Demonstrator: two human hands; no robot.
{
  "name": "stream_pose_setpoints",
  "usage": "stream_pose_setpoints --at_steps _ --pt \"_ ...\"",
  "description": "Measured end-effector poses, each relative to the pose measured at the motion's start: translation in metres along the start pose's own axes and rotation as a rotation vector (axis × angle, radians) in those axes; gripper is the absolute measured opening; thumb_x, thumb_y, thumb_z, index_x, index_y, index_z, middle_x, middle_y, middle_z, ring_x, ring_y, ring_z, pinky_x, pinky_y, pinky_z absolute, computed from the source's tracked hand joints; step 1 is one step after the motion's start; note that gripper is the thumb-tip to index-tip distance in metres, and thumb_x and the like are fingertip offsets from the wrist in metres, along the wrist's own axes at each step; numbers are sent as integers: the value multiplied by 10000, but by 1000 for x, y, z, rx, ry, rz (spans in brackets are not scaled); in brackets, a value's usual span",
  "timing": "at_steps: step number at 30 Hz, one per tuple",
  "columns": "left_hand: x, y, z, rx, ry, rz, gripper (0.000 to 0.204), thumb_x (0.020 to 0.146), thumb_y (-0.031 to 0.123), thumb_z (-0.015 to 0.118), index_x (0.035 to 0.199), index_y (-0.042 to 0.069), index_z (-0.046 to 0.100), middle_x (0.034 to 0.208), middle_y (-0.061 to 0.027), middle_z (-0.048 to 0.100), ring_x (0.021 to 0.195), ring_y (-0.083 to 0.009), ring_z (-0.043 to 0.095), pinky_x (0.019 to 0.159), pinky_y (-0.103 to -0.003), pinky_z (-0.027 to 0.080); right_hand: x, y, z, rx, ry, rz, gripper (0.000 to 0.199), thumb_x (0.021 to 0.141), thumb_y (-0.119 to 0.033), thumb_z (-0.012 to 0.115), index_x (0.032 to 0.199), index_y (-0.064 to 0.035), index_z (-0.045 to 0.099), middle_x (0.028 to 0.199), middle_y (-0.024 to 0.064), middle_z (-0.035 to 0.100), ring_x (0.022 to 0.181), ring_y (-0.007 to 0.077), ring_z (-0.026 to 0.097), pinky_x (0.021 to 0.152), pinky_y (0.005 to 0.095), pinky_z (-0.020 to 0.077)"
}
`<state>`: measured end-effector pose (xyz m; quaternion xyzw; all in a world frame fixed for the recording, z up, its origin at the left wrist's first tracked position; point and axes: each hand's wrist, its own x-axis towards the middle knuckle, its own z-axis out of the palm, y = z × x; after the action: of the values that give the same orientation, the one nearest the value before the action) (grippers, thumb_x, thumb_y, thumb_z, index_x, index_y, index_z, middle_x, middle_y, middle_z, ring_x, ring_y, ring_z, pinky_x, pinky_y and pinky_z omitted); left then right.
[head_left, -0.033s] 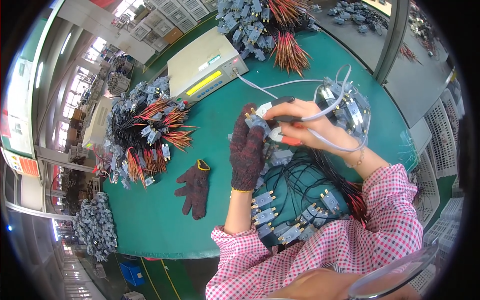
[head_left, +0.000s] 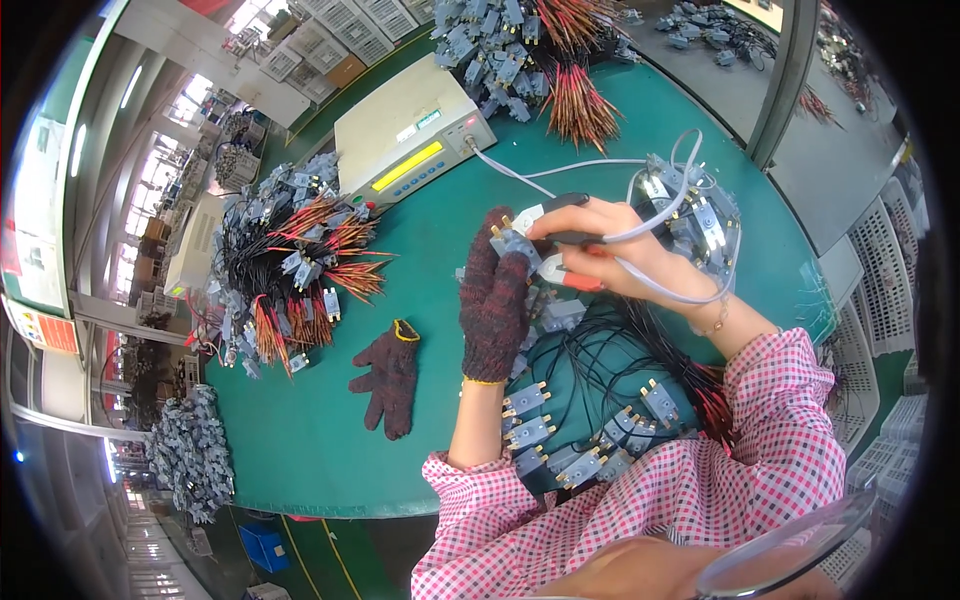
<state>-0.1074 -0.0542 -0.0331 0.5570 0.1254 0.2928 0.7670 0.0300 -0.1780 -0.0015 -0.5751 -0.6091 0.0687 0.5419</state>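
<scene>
The gloved left hand (head_left: 493, 295) grips a grey switch module (head_left: 513, 243), raised above the green table (head_left: 440, 230) so its terminals face the tool. The bare right hand (head_left: 610, 250) clasps a black probe (head_left: 575, 238), tip touching the module, cabled toward the beige tester (head_left: 410, 140).

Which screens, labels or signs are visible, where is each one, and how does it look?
Tester box: far side of the green table, beige, with a yellow strip display on its front.
Small label: on the box's top, greenish rectangle.
Sign: far left edge, white panel with red and yellow parts.
</scene>
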Motion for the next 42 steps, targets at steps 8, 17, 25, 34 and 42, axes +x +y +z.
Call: stream_pose_setpoints --at_steps 8,17,25,34,42 --pt "0 -3 -1 -45 -81 60 490 905 93 534 1370 26 393 1301 -89 481 1141 -185 494 962 -303 403 -3 11 8 729 43 274 290 818 37 468 1086 -13 563 749 -11 520 642 42 489 589 187 393" --pt "0 2 6 -261 -101 -31 510 881 102 539 1365 48 387 1213 -94 530 979 -144 547 801 -254 459 1 11 12 770 88 401 224 851 22 445 1038 -35 556 691 69 596 541 99 567 491 223 425" --pt "5 0 5 -238 -84 -64 477 914 158 541 1356 64 390 1153 -72 573 898 -127 584 707 -231 472 5 12 9 667 62 195 259 815 41 447 1041 2 570 884 70 602 688 96 578 607 224 454" --pt "22 -17 -23 -310 41 28 415 941 360 509 1249 83 503 1008 -69 610 870 -200 607 772 -428 516 1 102 12 -165 122 396 259 730 1 514 962 -45 620 827 112 609 701 203 633 626 324 515" --pt "53 46 -96 -555 -69 277 349 920 317 537 1157 63 523 1080 -82 598 946 -211 602 715 -400 523 -22 120 23 -502 -136 181 158 726 -128 534 819 -6 573 753 195 616 779 372 618 691 439 492"
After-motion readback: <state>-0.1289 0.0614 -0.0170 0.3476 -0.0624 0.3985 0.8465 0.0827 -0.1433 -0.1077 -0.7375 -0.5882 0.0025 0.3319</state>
